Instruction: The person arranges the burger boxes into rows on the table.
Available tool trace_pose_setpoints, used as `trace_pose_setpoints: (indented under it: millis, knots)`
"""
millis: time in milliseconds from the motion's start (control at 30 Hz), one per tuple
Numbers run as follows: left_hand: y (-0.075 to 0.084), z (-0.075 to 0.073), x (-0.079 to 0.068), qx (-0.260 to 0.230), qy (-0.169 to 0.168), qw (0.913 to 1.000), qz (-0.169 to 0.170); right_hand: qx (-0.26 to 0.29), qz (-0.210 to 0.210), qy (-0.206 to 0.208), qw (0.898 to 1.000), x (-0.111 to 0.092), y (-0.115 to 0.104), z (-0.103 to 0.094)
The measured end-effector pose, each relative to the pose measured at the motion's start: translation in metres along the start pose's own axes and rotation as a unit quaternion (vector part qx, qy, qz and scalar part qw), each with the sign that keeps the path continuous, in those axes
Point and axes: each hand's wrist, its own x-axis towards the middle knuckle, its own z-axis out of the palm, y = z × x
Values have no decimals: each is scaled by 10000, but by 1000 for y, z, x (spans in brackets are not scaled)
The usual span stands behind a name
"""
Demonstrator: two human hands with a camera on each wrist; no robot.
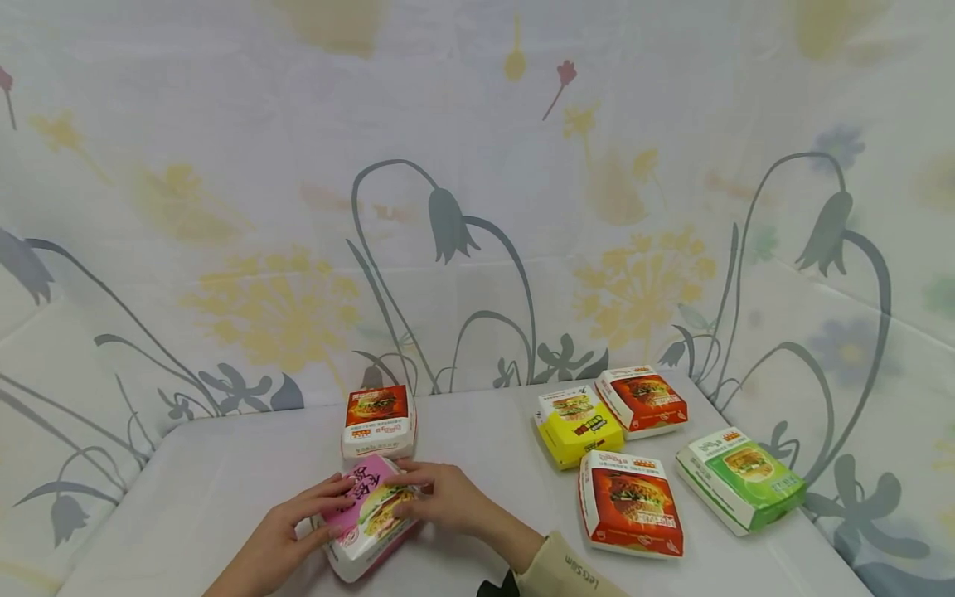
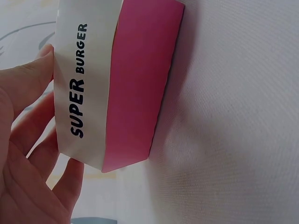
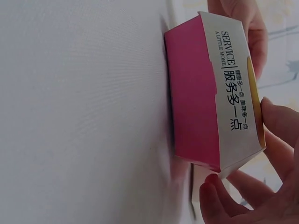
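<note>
Pink-and-white boxy card burger box (image 1: 375,512): on flat white table (image 1: 216,489), between the fingers | left hand (image 1: 294,531): bent a bit, holds left edge | right hand (image 1: 451,499): bent, holds right edge | probably light, stiff, squashable; hold sides softly

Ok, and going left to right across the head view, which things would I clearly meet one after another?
Left hand → pink burger box → right hand → yellow burger box → green burger box.
</note>
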Motion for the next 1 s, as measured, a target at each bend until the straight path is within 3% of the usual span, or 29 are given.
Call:
trace_pose_setpoints:
  millis: [300, 500, 667, 867, 1000]
  knots:
    - [3, 1, 0, -107, -85, 9996, -245, 25, 252, 69, 9997, -7, 0, 4]
    - [3, 2, 1, -113, 13, 9997, -223, -41, 341, 225, 9992, -13, -4, 6]
    - [4, 4, 2, 167, 263, 9993, -229, -13, 539, 343, 9980, -19, -7, 8]
    - [6, 9, 3, 700, 839, 9939, -174, -200, 687, 470, 9963, -27, -10, 10]
    - [8, 11, 3, 909, 1058, 9895, -368, -312, 767, 447, 9956, -32, -13, 10]
